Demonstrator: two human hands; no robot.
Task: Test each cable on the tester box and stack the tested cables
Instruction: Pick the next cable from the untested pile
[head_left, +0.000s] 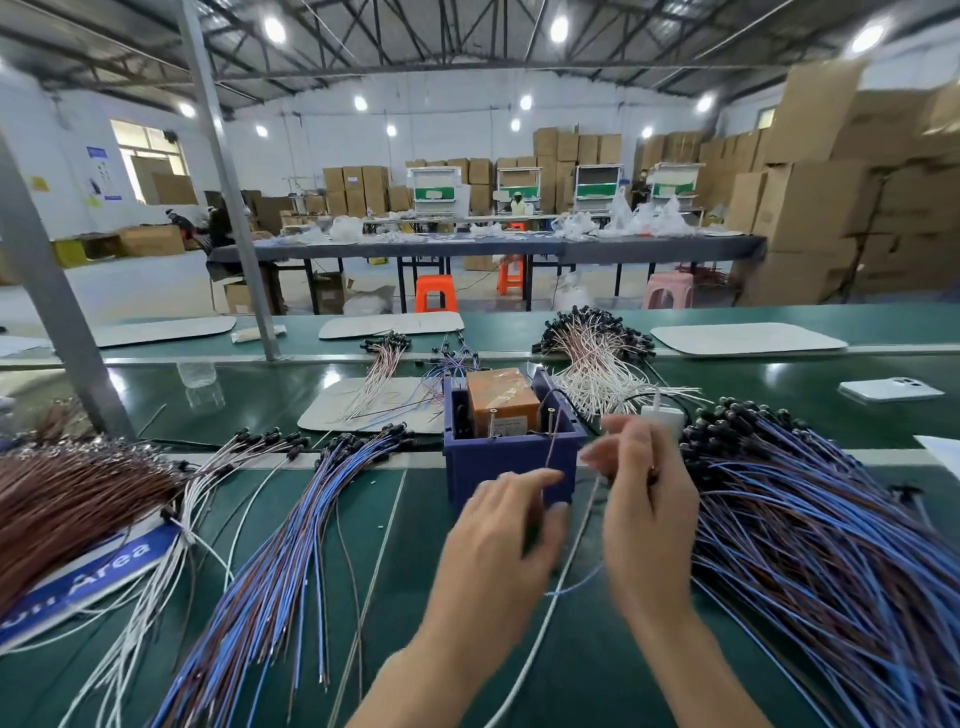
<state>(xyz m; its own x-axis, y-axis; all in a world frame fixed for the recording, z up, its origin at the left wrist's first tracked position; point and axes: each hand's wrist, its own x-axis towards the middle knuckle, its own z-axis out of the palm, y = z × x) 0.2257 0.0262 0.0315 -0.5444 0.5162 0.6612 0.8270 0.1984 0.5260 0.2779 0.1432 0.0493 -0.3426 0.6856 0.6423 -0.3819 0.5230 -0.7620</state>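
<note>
The tester box (511, 457), a blue bin holding an orange block with metal posts, stands at the middle of the green bench. My left hand (506, 525) is just in front of it and pinches a thin brown cable (551, 441) that rises to a post on the box. My right hand (641, 493) is to the box's right, fingers curled round a thin cable (571, 551) that hangs down toward me. A large pile of blue and brown cables (810, 530) with black ends lies on the right. A flatter fan of blue cables (291, 530) lies on the left.
Brown cables (67, 499) and white cables (171, 561) lie far left over a blue sign (88, 582). More white cables (597, 358) sit behind the box. A white charger (662, 415), a phone (891, 389), white mats and a metal post (228, 182) surround the work spot.
</note>
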